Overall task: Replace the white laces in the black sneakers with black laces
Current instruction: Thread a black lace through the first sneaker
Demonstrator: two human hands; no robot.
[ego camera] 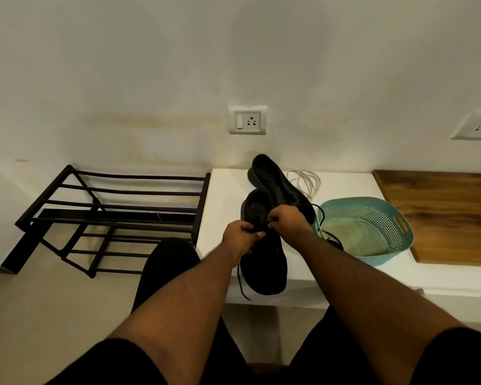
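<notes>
Both hands work at the lacing zone of the near sneaker (264, 262), which lies on the white bench (222, 207) with one end hanging over the bench's front edge. The left hand (240, 240) has its fingers curled round the black lace (240, 284) at the shoe's side, and the lace's free end dangles toward 6 o'clock past the sole. The right hand (288, 220) pinches what looks like another run of the same lace above the eyelets. Exactly which eyelet is being threaded cannot be told, black on black.

To do this step well, I would keep the shoe braced with the left hand, feed the tip through the eyelet with the right, then draw both ends even before crossing over. Pull gently so the row lies flat and untwisted.

The far sneaker (278, 184) lies at 12 o'clock, touching the near one; whether it is laced cannot be told. The white laces (306, 182) lie coiled behind it near the wall, already out. A teal basket (383, 245) sits at 3 o'clock, just beside the right wrist, with a second black lace (328, 234) trailing over its rim. That loose lace and the basket crowd the right hand's pulling room. A wooden board (450, 218) lies beyond the basket, and a black rack (111, 218) stands at 9 o'clock.
</notes>
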